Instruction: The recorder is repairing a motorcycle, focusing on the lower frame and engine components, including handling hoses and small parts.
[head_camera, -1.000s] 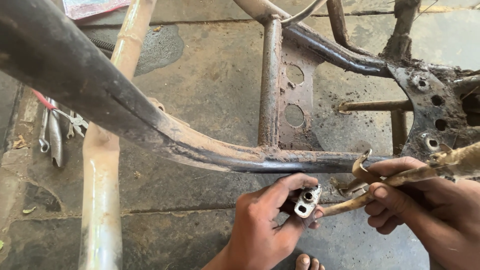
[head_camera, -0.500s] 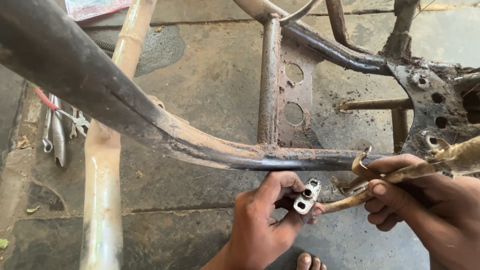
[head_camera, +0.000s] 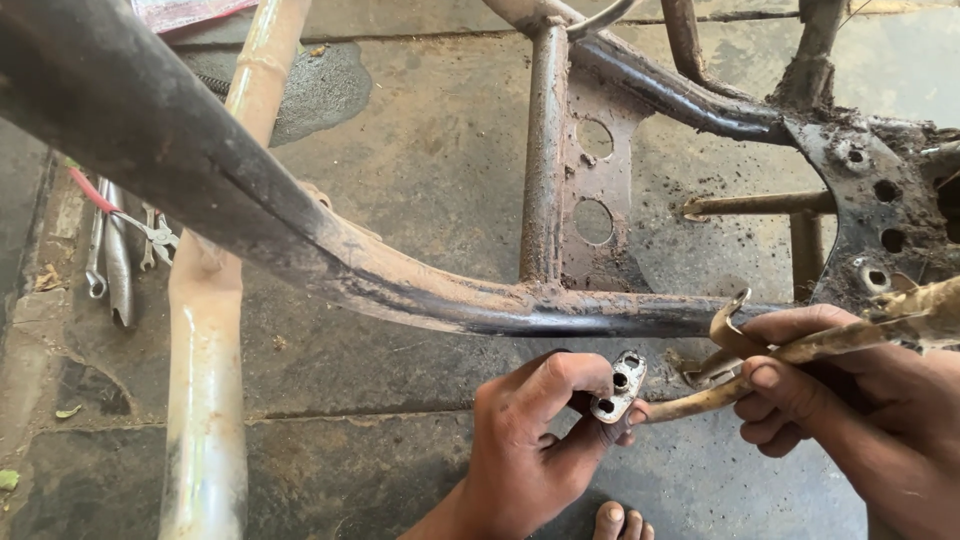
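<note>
Two hands near right, under rusty tubular frame (head_camera: 420, 290): left hand (head_camera: 540, 440) pinches small two-hole metal bracket (head_camera: 618, 386); right hand (head_camera: 850, 400) grips muddy bent lever (head_camera: 800, 350). Wrenches (head_camera: 110, 250) lie far left on concrete floor (head_camera: 440, 170).

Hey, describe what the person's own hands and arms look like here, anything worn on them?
Both hands are bare: the left hand and the right hand have no gloves, rings or watch visible. No sleeves show on the wrists or forearms in view. The fingers look smudged with dirt or grease, and the nails are short.
</note>
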